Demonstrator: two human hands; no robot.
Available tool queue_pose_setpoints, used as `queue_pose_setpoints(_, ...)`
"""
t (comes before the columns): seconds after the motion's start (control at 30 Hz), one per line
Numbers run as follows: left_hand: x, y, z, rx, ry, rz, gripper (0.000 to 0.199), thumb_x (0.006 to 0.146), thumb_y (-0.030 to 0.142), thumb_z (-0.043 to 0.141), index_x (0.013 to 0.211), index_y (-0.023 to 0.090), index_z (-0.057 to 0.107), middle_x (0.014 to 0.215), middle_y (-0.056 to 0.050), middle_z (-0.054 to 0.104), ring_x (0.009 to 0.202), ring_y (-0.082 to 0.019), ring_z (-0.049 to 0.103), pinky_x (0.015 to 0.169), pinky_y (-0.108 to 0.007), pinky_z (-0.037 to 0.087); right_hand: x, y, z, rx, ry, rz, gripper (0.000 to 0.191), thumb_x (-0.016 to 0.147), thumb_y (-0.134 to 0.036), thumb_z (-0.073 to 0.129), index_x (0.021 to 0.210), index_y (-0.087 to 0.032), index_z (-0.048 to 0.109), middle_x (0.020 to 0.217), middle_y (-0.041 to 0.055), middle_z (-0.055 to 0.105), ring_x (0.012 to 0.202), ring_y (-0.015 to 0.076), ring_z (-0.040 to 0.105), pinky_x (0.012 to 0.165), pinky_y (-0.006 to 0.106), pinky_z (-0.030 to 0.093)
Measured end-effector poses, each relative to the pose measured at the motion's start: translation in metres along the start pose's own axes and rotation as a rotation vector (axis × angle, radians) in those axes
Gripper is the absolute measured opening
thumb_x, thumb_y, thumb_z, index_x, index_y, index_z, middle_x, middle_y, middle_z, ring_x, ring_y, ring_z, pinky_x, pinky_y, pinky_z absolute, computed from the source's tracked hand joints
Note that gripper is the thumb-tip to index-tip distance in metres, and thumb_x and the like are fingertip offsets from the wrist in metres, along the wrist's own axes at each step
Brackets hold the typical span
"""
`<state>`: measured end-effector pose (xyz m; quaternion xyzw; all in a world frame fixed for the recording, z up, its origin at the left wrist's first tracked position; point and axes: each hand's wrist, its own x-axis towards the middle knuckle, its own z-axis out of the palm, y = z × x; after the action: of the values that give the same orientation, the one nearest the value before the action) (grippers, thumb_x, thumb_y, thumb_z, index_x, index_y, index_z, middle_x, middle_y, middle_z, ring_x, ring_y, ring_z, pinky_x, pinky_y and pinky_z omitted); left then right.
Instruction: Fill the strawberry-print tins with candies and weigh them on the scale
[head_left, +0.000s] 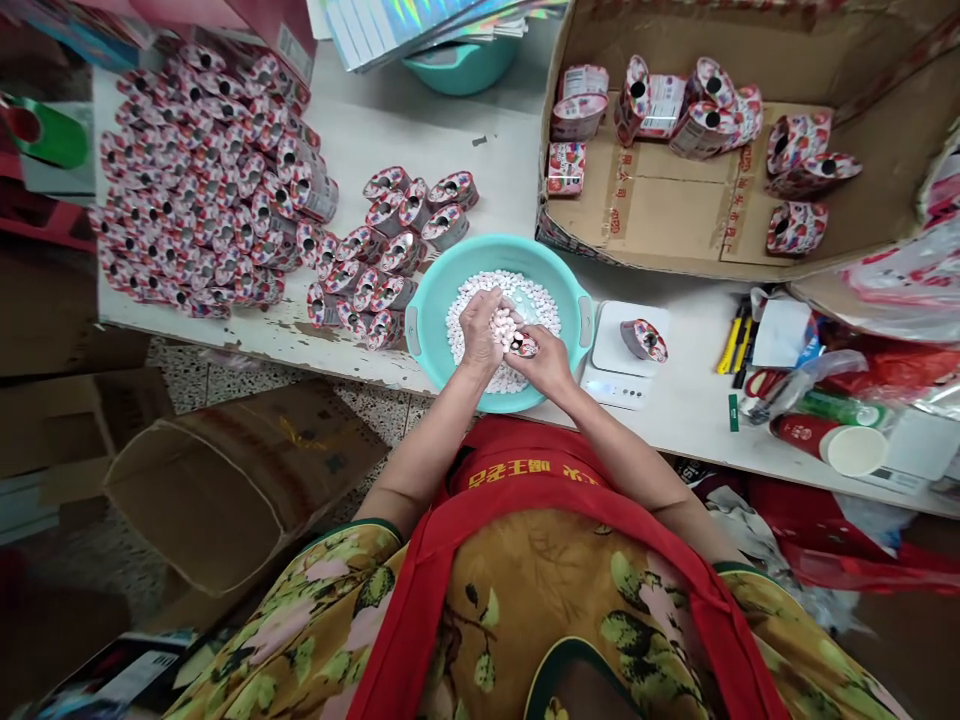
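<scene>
A turquoise basin (433, 350) with two handles holds many small pale pink candies (540, 300). Over it, my left hand (481, 330) is cupped round a heap of these candies. My right hand (547, 362) grips a small printed packet (527, 346), its dark opening beside the candies in my left palm. To the basin's right, another printed packet (643, 340) lies on a white scale (611, 350). Left of the basin stand several open-topped packets (401, 253) of the same pattern.
A large pile of packets (217, 190) covers the table's left part. An open cardboard box (675, 205) with several packets stands at the back right. Yellow cutters (731, 340) and a paper cup (855, 450) lie at right. Another cardboard box (202, 500) is on the floor.
</scene>
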<state>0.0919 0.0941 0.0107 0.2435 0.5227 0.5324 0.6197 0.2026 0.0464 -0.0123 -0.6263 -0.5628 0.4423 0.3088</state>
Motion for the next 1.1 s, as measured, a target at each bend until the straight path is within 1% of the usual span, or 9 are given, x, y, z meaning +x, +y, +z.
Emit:
queue_pose_setpoints(0.17,0.004,-0.001,0.012,0.046,0.062,0.003,0.049,0.078,0.057,0.076,0.071,0.020,0.045,0.064,0.004,0.051,0.054,-0.010,0.054,0.058,-0.025,0.050,0.002,0.001,-0.004,-0.016,0.011,0.002,0.025,0.072,-0.039,0.072,0.091,-0.023,0.067,0.094,0.0049,0.069,0.090,0.0279,0.066,0.080,0.038,0.053)
queue_pose_setpoints(0.33,0.007,0.000,0.018,0.007,0.005,-0.022,0.045,0.080,0.054,0.078,0.076,0.020,0.050,0.062,0.005,0.052,0.054,-0.011,0.057,0.055,-0.024,0.048,0.004,0.006,-0.010,0.003,0.026,-0.004,0.027,0.073,-0.041,0.071,0.092,-0.022,0.068,0.092,0.0054,0.068,0.089,0.0282,0.066,0.082,0.040,0.052)
queue_pose_setpoints(0.43,0.005,0.000,0.023,0.024,0.018,-0.016,0.043,0.082,0.052,0.078,0.077,0.020,0.051,0.066,0.003,0.056,0.059,-0.011,0.059,0.058,-0.024,0.049,0.003,0.006,-0.014,0.006,0.040,-0.033,0.026,0.073,-0.041,0.070,0.091,-0.023,0.067,0.093,0.0056,0.068,0.090,0.0280,0.065,0.082,0.039,0.053)
queue_pose_setpoints(0.53,0.003,0.001,0.026,0.046,0.017,0.031,0.044,0.083,0.053,0.077,0.073,0.019,0.050,0.066,0.003,0.055,0.057,-0.009,0.057,0.057,-0.023,0.048,0.002,0.004,-0.016,0.002,0.066,-0.049,0.026,0.073,-0.039,0.069,0.093,-0.024,0.067,0.095,0.0057,0.068,0.092,0.0283,0.065,0.082,0.040,0.054)
queue_pose_setpoints(0.63,0.002,0.002,0.028,0.054,0.028,0.073,0.045,0.085,0.054,0.075,0.072,0.019,0.050,0.064,0.004,0.053,0.055,-0.009,0.055,0.058,-0.023,0.048,0.001,0.002,-0.017,0.017,0.088,-0.053,0.032,0.072,-0.038,0.070,0.101,-0.025,0.069,0.101,0.0061,0.069,0.097,0.0298,0.066,0.086,0.043,0.054)
queue_pose_setpoints(0.7,0.002,0.003,0.029,0.047,0.034,0.090,0.044,0.086,0.053,0.074,0.071,0.019,0.050,0.064,0.004,0.053,0.056,-0.009,0.056,0.058,-0.023,0.048,0.001,0.002,-0.019,0.019,0.090,-0.053,0.033,0.071,-0.037,0.071,0.102,-0.025,0.069,0.101,0.0060,0.069,0.098,0.0301,0.066,0.087,0.043,0.055)
queue_pose_setpoints(0.83,0.000,0.003,0.034,0.020,0.020,0.090,0.045,0.088,0.053,0.073,0.071,0.019,0.049,0.062,0.004,0.051,0.053,-0.009,0.055,0.055,-0.023,0.046,0.002,0.001,-0.024,0.018,0.086,-0.053,0.033,0.072,-0.036,0.072,0.103,-0.025,0.069,0.102,0.0058,0.068,0.098,0.0294,0.066,0.086,0.043,0.055)
queue_pose_setpoints(0.93,-0.002,0.004,0.037,0.058,0.026,0.103,0.046,0.089,0.053,0.072,0.070,0.019,0.049,0.062,0.004,0.050,0.054,-0.008,0.054,0.055,-0.022,0.046,0.002,0.000,-0.027,0.039,0.084,-0.054,0.033,0.072,-0.035,0.072,0.103,-0.025,0.069,0.102,0.0054,0.068,0.099,0.0290,0.066,0.089,0.043,0.055)
queue_pose_setpoints(1.1,-0.003,0.009,0.041,0.102,0.029,0.075,0.046,0.090,0.054,0.071,0.071,0.019,0.049,0.063,0.004,0.051,0.053,-0.008,0.053,0.052,-0.021,0.044,0.004,-0.003,-0.029,0.053,0.090,-0.056,0.034,0.070,-0.032,0.072,0.103,-0.026,0.069,0.103,0.0049,0.069,0.099,0.0295,0.067,0.088,0.043,0.055)
